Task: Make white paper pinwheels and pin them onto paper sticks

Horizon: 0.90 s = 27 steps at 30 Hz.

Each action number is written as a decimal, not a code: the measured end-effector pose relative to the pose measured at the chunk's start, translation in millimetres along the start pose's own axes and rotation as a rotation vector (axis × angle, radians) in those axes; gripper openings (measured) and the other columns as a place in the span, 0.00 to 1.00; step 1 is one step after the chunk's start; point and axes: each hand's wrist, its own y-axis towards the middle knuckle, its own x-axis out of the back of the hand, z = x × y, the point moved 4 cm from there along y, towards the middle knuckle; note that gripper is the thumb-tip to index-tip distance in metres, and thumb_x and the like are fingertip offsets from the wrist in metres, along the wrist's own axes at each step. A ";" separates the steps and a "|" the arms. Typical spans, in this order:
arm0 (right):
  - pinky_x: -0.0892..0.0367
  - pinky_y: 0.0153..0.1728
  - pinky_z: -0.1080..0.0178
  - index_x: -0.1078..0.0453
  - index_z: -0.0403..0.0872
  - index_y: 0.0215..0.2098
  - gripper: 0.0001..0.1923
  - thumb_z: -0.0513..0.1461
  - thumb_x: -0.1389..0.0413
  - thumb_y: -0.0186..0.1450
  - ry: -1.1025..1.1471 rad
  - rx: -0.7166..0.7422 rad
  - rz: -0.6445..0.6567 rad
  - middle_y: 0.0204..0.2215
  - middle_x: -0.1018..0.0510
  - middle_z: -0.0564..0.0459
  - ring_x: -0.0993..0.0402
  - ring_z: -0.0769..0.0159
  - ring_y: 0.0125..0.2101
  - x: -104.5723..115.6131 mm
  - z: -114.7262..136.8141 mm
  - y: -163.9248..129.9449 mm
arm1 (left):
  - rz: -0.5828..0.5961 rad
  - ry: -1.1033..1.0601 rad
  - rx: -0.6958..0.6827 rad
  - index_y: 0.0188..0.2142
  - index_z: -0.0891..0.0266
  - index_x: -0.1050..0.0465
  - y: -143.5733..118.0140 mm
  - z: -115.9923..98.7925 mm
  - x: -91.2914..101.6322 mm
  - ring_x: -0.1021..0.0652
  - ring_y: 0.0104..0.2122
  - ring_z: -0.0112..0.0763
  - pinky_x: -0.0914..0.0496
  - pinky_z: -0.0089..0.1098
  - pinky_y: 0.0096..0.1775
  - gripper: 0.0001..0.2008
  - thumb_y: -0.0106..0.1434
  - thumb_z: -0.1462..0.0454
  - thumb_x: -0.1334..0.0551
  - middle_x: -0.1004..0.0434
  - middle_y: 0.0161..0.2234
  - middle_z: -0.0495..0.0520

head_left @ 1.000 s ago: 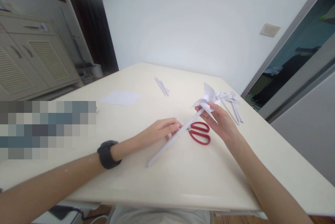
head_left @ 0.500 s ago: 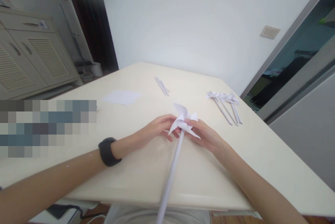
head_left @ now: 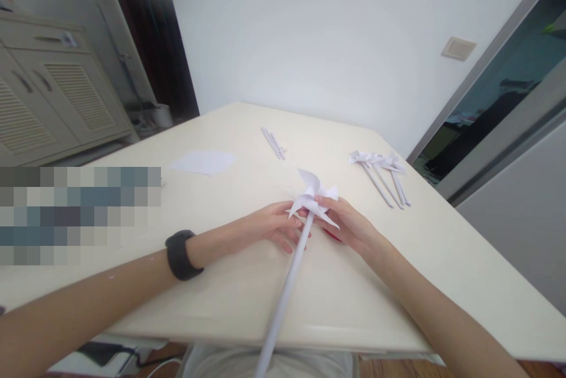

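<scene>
Fixing the paper pinwheel (head_left: 313, 201) head to its stick (head_left: 287, 289), held over the table (head_left: 398, 283). Left hand (head_left: 269, 227) and right hand (head_left: 349, 224) both pinch the head. Next likely needs steady fingertip pressure at the hub

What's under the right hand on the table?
A sliver of something red shows beneath the right hand, which holds the paper pinwheel. The hand covers the rest, so its shape cannot be seen.
</scene>
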 end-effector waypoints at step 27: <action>0.38 0.46 0.58 0.30 0.49 0.38 0.12 0.46 0.49 0.62 0.054 0.089 0.070 0.42 0.26 0.50 0.32 0.61 0.45 -5.5 1.4 3.2 | -0.101 0.048 -0.256 0.57 0.54 0.47 -5.2 -16.0 6.7 0.26 0.40 0.36 0.36 0.28 0.29 0.31 0.56 0.65 0.37 0.32 0.49 0.59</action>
